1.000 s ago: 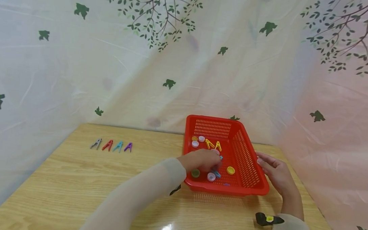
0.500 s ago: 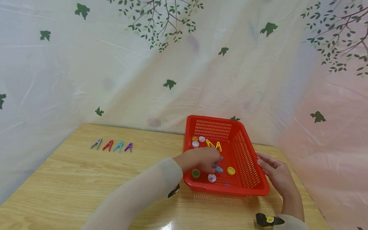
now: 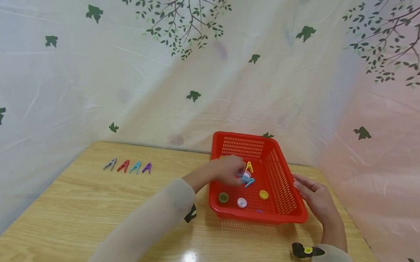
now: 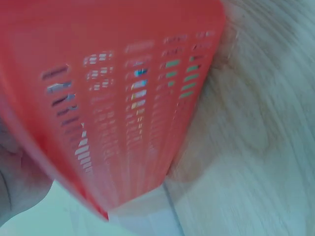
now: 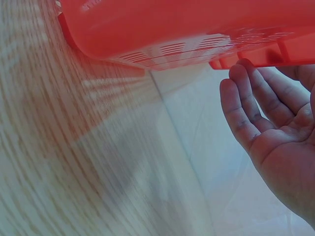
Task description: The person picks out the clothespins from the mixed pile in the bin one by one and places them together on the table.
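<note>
My left hand (image 3: 227, 170) reaches into a red plastic basket (image 3: 286, 187), its fingers pinching a light blue clothespin (image 3: 250, 183). More light blue shows right at the fingertips; whether that is a second clothespin I cannot tell. Beside them on the basket floor lie a pale pink cap (image 3: 246, 174) and a yellow clothespin (image 3: 249, 167). My right hand (image 3: 315, 198) is at the basket's right side. In the right wrist view its fairly straight fingers (image 5: 238, 108) touch the rim from outside. The left wrist view shows mostly the basket's slotted wall (image 4: 123, 108).
A yellow cap (image 3: 263, 194), a green cap (image 3: 223, 197) and a white cap (image 3: 241, 202) lie in the basket. Grey (image 3: 110, 164), red (image 3: 123, 165), blue (image 3: 135, 167) and purple (image 3: 147, 167) clothespins stand in a row on the wooden table (image 3: 71, 211). A patterned curtain hangs behind.
My left hand has moved away from me and slightly left within the basket, and light blue clothespin parts moved from the near floor up to its fingertips. My right hand stays put.
</note>
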The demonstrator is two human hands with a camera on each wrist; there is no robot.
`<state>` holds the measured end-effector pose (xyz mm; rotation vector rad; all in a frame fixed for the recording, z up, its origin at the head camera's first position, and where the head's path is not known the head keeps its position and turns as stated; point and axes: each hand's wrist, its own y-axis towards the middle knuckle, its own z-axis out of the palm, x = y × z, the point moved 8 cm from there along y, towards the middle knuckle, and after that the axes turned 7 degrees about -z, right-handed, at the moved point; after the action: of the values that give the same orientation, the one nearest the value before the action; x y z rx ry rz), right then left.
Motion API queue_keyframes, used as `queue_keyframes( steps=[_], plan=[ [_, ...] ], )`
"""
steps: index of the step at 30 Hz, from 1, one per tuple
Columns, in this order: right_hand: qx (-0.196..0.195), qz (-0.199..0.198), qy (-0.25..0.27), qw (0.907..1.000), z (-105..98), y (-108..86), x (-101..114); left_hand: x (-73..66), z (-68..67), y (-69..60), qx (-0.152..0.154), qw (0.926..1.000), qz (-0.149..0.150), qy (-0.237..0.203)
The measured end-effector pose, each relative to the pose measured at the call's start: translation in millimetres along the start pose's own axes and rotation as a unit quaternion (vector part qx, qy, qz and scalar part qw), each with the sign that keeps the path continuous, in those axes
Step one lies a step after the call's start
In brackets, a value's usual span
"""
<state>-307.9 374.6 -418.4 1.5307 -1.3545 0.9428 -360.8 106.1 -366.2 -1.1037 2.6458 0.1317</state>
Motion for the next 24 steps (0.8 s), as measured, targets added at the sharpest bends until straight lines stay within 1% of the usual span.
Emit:
queue_keyframes(
  steps=[3,6,8,12,17,20,24],
  plan=[
    [-0.001,0.005,-0.001,1.0,0,-0.3,0,9.3,-8.2,-7.1,-0.017,0.9999,-0.004,0.002],
    [0.0,0.008,-0.001,1.0,1,-0.1,0,21.0,-16.7,-16.6,-0.032,0.9994,-0.015,-0.005],
    [-0.001,0.01,-0.003,0.9999,1,-0.1,-1,29.8,-22.7,-23.5,-0.044,0.9987,-0.023,-0.007],
    [-0.002,0.016,-0.01,0.9998,0,-0.2,-2,49.3,-33.4,-37.8,-0.076,0.9967,-0.029,-0.006],
    [-0.002,0.021,-0.007,0.9997,-1,-0.2,-3,74.8,-42.8,-58.1,-0.109,0.9933,-0.035,-0.015],
    [-0.003,0.02,-0.001,0.9998,-1,0.2,-3,88.7,-47.0,-71.2,-0.12,0.9912,-0.051,-0.021],
    [-0.003,0.014,0.004,0.9999,-1,0.8,-2,103.5,-52.2,-88.6,-0.135,0.9887,-0.061,-0.021]
  ],
)
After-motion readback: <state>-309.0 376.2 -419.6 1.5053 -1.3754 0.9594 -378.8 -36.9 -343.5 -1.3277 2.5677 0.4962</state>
